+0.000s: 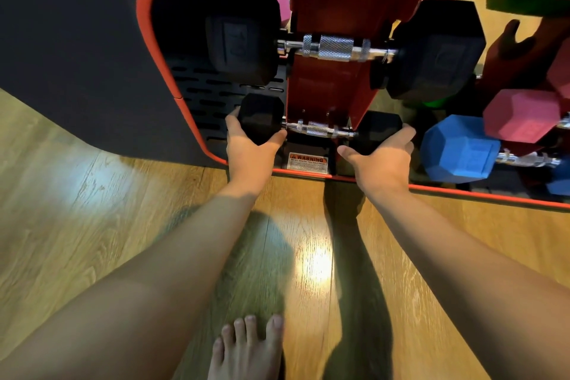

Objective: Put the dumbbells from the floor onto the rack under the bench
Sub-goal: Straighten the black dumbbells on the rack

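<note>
A small black hex dumbbell [320, 129] with a chrome handle lies across the lower front of the red rack [320, 86] under the bench. My left hand [249, 148] cups its left head from below and in front. My right hand [381, 160] cups its right head the same way. Above it a larger black dumbbell [336, 48] rests on the rack's upper tier. The dark bench pad [77, 40] with red trim overhangs the rack at the top and left.
A blue dumbbell [459, 149] and a pink one [521, 116] sit on the rack at the right, another pink head [279, 0] shows behind. A warning label [308, 161] marks the rack's base. My bare foot [246, 345] stands on the wooden floor [92, 225].
</note>
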`<state>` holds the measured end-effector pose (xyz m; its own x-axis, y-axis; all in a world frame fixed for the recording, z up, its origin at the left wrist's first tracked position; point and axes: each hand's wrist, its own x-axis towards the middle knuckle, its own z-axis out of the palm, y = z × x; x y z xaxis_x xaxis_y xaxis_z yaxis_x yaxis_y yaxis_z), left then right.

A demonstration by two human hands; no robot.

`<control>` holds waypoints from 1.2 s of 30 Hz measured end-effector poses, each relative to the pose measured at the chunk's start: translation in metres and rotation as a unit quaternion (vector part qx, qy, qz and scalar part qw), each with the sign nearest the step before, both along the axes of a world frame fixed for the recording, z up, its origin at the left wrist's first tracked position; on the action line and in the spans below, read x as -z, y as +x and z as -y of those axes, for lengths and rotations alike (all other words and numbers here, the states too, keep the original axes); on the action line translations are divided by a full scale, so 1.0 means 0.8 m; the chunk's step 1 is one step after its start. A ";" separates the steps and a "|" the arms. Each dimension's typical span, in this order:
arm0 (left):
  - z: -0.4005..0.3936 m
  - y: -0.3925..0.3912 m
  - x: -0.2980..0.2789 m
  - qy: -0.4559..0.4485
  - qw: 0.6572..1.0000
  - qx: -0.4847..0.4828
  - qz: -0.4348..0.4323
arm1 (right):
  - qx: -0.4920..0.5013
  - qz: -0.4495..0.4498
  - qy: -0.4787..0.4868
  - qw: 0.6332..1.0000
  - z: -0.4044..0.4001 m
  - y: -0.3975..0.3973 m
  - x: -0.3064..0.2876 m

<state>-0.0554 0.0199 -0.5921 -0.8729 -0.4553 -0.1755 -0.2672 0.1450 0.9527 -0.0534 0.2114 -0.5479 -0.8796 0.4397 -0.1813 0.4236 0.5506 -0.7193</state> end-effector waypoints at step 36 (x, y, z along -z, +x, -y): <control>-0.006 -0.002 0.005 -0.014 0.999 -0.027 -0.037 | -0.054 -0.007 0.023 0.998 -0.016 -0.004 0.004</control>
<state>-0.0569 0.0247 -0.5962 -0.8572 -0.5056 -0.0979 -0.2043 0.1593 0.9659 -0.0568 0.2241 -0.5509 -0.9249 0.3489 -0.1514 0.3500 0.6252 -0.6976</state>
